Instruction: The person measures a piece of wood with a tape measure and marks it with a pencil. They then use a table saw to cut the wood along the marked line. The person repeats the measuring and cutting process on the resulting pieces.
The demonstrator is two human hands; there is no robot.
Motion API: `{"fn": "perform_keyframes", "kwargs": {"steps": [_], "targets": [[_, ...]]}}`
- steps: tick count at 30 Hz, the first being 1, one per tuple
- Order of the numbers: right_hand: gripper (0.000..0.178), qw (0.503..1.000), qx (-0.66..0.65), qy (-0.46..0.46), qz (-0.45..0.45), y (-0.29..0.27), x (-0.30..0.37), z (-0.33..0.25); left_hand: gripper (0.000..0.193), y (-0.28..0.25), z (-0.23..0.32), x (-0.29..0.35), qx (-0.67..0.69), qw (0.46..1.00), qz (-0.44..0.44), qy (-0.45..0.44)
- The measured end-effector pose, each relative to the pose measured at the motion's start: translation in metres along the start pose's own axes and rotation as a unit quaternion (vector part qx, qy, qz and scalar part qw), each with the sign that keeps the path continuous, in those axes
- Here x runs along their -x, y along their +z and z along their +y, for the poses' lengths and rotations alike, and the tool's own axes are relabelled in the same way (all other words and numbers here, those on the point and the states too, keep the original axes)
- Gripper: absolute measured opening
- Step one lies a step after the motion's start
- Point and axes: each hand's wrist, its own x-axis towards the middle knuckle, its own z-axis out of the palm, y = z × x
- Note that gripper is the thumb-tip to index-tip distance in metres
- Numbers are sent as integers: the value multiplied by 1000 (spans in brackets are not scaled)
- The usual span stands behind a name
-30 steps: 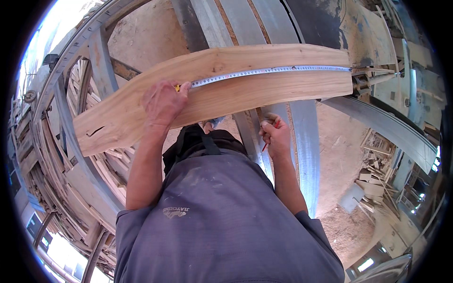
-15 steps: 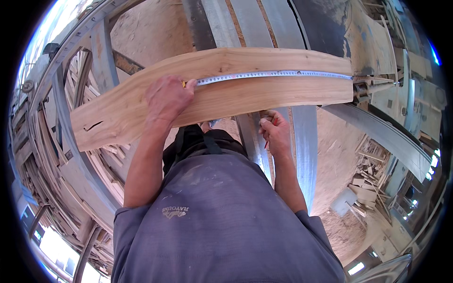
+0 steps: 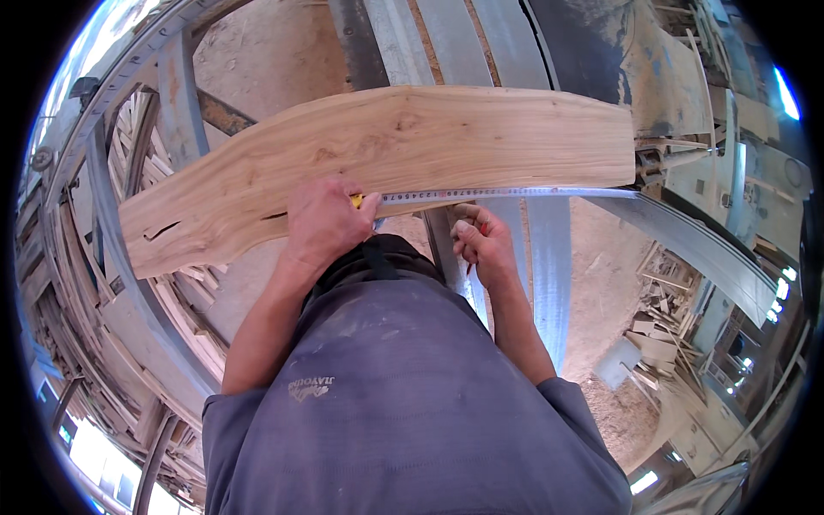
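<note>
A long pale wooden board [image 3: 412, 137] lies across in front of me, with a dark crack near its left end. My left hand [image 3: 328, 221] is closed around a tape measure [image 3: 357, 202], of which only a yellow bit shows. Its white blade [image 3: 493, 192] stretches rightward along the board's near edge to about the right end. My right hand [image 3: 486, 247] is just below that edge, its fingers curled on a thin red pencil [image 3: 486, 229]. Whether these fingers touch the board I cannot tell.
Grey metal beams [image 3: 549, 283] run under the board, away from me. A dark metal plate [image 3: 584, 51] is at the far right. Stacked wood strips [image 3: 86, 283] fill the left side, and scrap pieces [image 3: 665, 335] lie on the floor at right.
My left hand has come nearer to me and slightly right, bringing the tape from the board's middle to its near edge. The right hand has shifted a little left with the pencil.
</note>
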Motion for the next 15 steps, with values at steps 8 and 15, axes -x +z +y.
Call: {"fn": "perform_keyframes", "kwargs": {"steps": [8, 15], "targets": [[40, 998, 49, 17, 22, -6, 3, 9, 30, -10, -13, 22, 1, 1000, 22, -15], [37, 997, 65, 32, -4, 2, 19, 33, 30, -12, -24, 56, -25, 996, 8, -85]]}}
